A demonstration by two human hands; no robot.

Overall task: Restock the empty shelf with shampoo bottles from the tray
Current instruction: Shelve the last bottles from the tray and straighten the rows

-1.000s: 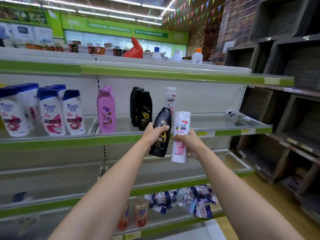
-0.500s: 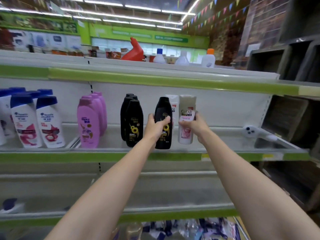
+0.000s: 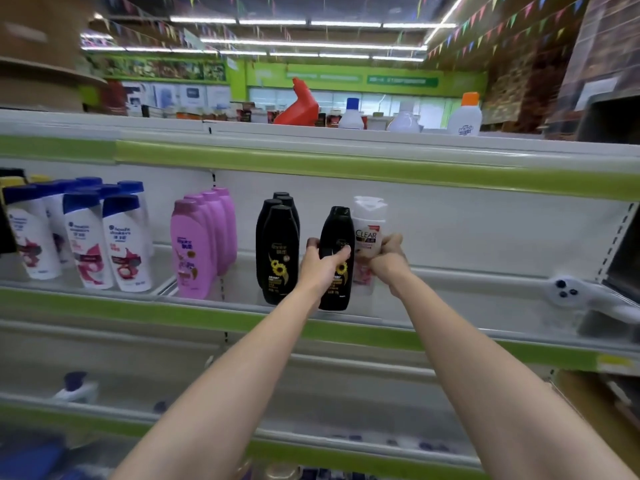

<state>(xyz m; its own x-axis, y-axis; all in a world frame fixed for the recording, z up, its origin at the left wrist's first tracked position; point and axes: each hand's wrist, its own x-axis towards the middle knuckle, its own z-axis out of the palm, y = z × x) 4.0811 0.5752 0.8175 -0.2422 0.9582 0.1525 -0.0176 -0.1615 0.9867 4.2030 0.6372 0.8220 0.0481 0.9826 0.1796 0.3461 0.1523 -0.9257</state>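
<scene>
From the head camera, the left hand (image 3: 323, 268) grips a black bottle (image 3: 336, 258) around its middle, and the right hand (image 3: 388, 259) grips a white bottle (image 3: 369, 233) marked CLEAR just beside it; both bottles stand upright at the front of the shelf (image 3: 450, 306). Just left of them stands a cluster of black bottles (image 3: 277, 251), then a row of pink bottles (image 3: 201, 244), and further left white bottles with blue caps (image 3: 104, 237). To the right a white handheld device (image 3: 568, 292) lies on the shelf, well apart. Above, on the top shelf, sit a red jug (image 3: 299, 107) and an orange-capped bottle (image 3: 465, 116). Compared with half a second ago, both bottles are deeper over the shelf and the camera is closer to it.
</scene>
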